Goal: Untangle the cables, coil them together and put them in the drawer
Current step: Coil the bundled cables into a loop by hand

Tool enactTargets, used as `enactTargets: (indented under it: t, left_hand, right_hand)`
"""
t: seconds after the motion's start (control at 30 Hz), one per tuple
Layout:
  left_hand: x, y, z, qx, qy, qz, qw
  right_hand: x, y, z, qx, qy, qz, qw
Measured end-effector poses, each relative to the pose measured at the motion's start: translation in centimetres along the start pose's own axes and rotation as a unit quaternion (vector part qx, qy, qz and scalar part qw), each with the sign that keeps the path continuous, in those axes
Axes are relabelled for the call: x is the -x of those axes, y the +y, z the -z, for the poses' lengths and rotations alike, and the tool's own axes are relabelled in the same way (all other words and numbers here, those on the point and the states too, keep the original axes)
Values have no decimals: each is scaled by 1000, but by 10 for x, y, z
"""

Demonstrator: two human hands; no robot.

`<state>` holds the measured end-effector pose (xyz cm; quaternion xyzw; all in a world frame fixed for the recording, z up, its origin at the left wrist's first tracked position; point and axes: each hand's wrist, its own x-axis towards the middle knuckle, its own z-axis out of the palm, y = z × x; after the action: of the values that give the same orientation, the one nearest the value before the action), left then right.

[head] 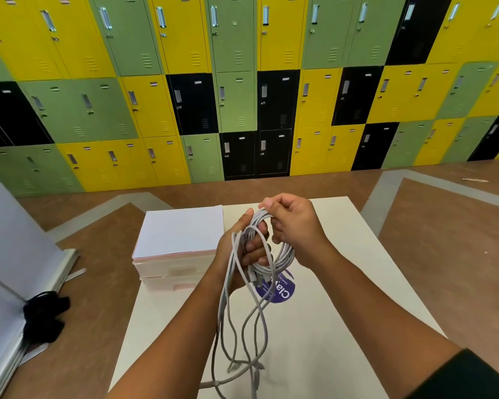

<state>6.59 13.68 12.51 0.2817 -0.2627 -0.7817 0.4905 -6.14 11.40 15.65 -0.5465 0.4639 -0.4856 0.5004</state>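
Nearest the person, the loose ends (233, 367) of the grey cables (284, 256) hang below the grip in slack loops, down to the near part of the white table (343, 298). Above them both hands hold the coiled part off the table. The left hand (242, 251) has its fingers curled through the coil and is clamped round the bundle. The right hand (296, 223) pinches the top of the coil between thumb and fingers, the other fingers curled against the loops. A dark sleeve (470, 375) shows on the right arm. Right under the coil a purple sticker (284, 293) lies on the table. Left of the grip, just beside the left wrist, stands the drawers (179, 234), a pale stacked unit with a white top. Low to the far left a black object (45, 315) lies on the floor. Beyond everything, lockers (242, 96) in yellow, green and black fill the wall.
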Motion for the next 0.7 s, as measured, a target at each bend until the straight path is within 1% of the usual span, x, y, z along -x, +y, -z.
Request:
enactTargets:
  t: [0.1,0.17,0.3,0.37,0.43,0.57,0.63,0.7]
  left_hand:
    - [2,1,0,-49,-4,1,999]
    - [3,4,-3,-55,4,-3,998]
    - [-1,10,-5,-13,40,-13,999]
    - [-3,12,-6,14,49,-15,999]
    - [-3,12,-7,27,60,-10,998]
    - [1,8,-8,23,76,11,997]
    - [3,8,-12,-8,98,12,995]
    - [5,10,-17,-65,134,4,989]
  right_hand:
    - [2,3,1,-57,16,-38,998]
    - [3,6,2,-82,9,-41,996]
    - [9,12,1,-104,7,2,995]
    - [13,18,-1,-76,20,21,997]
    - [17,26,-3,-46,21,15,999]
    - [21,33,-6,-85,14,-28,996]
    - [21,36,-8,-85,37,-33,995]
    - [21,42,-8,-86,47,-47,994]
